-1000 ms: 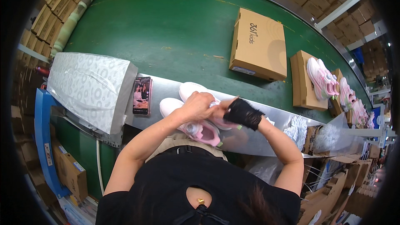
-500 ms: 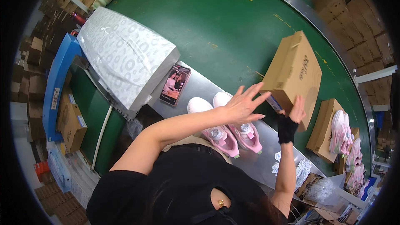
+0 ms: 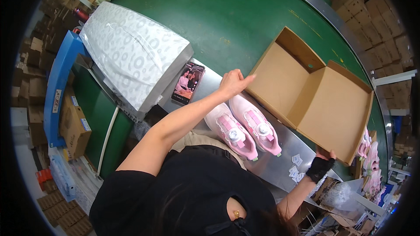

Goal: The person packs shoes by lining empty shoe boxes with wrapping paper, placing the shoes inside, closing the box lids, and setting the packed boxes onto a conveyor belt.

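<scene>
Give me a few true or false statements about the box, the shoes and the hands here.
1. The cardboard box lies open and empty. True.
2. The left hand holds the box's near edge. True.
3. The pink shoes are inside the box. False: they lie side by side on the metal ledge, outside it.
4. The right hand is bare. False: it wears a black fingerless glove and grips the lid's edge.
5. A phone lies beside the stack of patterned paper. True.
</scene>
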Demonstrator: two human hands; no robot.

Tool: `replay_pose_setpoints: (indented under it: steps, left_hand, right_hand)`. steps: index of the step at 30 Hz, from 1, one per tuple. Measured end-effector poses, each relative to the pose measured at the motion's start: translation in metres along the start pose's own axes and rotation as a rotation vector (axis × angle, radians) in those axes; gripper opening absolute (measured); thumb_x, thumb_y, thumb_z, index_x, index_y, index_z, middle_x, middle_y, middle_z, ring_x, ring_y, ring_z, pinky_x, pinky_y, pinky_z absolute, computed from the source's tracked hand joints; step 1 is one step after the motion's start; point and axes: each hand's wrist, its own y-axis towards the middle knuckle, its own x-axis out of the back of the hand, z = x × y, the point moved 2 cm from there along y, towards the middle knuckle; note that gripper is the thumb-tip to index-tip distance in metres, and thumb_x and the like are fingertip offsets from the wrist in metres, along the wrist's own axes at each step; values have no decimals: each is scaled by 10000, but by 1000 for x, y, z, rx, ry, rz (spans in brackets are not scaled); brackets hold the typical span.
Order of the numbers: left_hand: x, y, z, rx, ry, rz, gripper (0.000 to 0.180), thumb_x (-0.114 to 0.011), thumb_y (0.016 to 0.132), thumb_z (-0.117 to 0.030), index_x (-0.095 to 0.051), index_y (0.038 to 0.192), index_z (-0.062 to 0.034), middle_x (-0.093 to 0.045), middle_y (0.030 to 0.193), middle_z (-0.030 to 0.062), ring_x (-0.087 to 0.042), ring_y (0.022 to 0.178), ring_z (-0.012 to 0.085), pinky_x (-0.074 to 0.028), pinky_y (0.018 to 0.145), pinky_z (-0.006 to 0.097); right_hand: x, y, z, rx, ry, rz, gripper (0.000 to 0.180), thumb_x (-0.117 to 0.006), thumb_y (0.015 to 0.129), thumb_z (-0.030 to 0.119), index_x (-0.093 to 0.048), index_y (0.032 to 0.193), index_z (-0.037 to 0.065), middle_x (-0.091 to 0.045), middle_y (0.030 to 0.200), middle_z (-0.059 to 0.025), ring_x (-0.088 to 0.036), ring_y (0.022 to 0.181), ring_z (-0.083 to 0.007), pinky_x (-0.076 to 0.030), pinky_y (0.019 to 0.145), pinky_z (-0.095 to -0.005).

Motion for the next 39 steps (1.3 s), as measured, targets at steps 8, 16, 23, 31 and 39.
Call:
replay_pose_setpoints:
  steps: [8, 16, 23, 31, 39]
  left_hand:
    - [-2, -14, 28, -204, -232, -165, 340, -570, 805, -315, -533, 772, 22, -603, 722, 149, -594, 658, 246, -463, 603, 329]
    - [78, -53, 76, -295, -318, -213, 158, -536, 833, -134, -541, 900, 9, -602, 759, 70, -578, 675, 125, -464, 584, 256]
    - [260, -44, 144, -250, 439, -709, 295, -539, 831, -246, -563, 1002, -7, -582, 955, 145, -554, 918, 225, -417, 780, 354]
    - [296, -50, 178, -25, 820, -505, 500, -542, 780, -437, -543, 1144, -94, -391, 1287, 159, -291, 1241, 268, -171, 976, 480]
    - [343, -56, 159, -70, 645, -803, 268, -473, 848, -282, -576, 899, -40, -587, 775, 199, -557, 752, 381, -434, 658, 405]
  right_hand:
    - [86, -85, -81, 402, -1915, -399, 456, -578, 774, 323, -487, 1113, 31, -522, 911, -214, -493, 915, -324, -384, 816, -377]
    - [74, -96, -85, 202, -1849, -347, 239, -456, 842, 169, -561, 908, -35, -541, 865, -181, -500, 838, -328, -377, 761, -379]
    - [-16, -85, -50, 471, -859, -402, 187, -523, 859, 143, -535, 972, -5, -512, 733, -24, -445, 643, -76, -374, 581, -185]
    - [-165, -47, -81, 325, -930, 158, 201, -531, 849, 127, -540, 1022, 24, -525, 701, -15, -483, 636, -78, -383, 562, -195]
    - [-207, -52, -97, 355, -1016, 497, 177, -522, 836, 66, -543, 1010, 39, -556, 883, -29, -528, 681, -108, -439, 639, -222]
